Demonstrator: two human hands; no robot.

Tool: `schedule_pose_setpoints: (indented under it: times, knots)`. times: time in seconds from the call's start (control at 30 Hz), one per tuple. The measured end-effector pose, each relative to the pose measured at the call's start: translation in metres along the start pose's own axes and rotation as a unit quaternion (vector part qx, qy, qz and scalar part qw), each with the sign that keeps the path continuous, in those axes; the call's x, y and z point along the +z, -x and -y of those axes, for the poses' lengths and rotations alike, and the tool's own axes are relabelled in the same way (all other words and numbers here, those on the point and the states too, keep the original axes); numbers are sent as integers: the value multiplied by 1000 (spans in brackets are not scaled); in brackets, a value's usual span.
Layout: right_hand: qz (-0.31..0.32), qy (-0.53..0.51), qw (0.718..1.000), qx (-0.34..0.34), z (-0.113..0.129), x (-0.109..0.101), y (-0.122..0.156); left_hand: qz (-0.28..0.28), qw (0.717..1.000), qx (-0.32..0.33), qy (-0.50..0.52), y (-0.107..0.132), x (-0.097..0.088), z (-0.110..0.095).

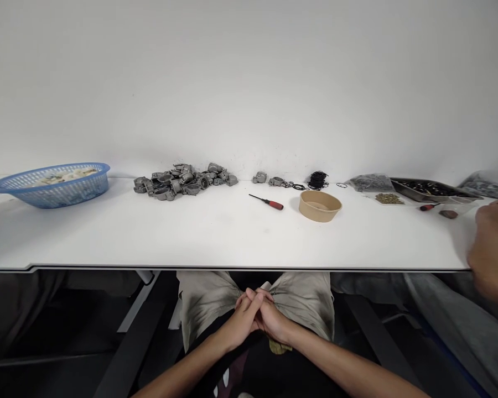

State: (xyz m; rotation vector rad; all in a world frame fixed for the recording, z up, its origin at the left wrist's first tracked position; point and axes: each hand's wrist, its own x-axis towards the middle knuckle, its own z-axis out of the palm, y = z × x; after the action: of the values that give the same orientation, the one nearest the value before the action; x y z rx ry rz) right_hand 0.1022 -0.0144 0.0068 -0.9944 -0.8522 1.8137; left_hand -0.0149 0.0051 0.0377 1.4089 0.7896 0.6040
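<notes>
Low at six o'clock in the view, the left hand (244,318) and the right hand (274,320) rest clasped over the lap (207,296). Their fingers are folded closed across one another, gripping only each other as far as can be seen — what lies between the palms is hidden.

Taking these hands as the dial's centre, the screwdriver (275,205) lies at twelve o'clock, well apart from the fingers, flat on the white table (170,237). Its dark shaft points to about ten o'clock and its red handle to about four, the long axis slanting between them.

At one o'clock a tan bowl (318,214) stands upright, with black rings (317,179) behind it. Grey parts (182,182) lie heaped at eleven, a blue basket (66,194) stands at ten, and a shallow tray (419,195) at two. Another person's hand (493,249) — blurred — shows nearer three. A pale wall (249,83) rises behind.
</notes>
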Motion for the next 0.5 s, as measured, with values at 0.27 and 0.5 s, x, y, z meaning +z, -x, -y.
schedule_pose_setpoints:
  times: [0.27,0.5]
  knots:
    - [11,-5,1000,-6,-2,-2,-3,3,1000,-19,5,-1,-1,6]
    - [8,-9,1000,4,-4,-2,-4,-3,1000,-14,14,-1,-1,8]
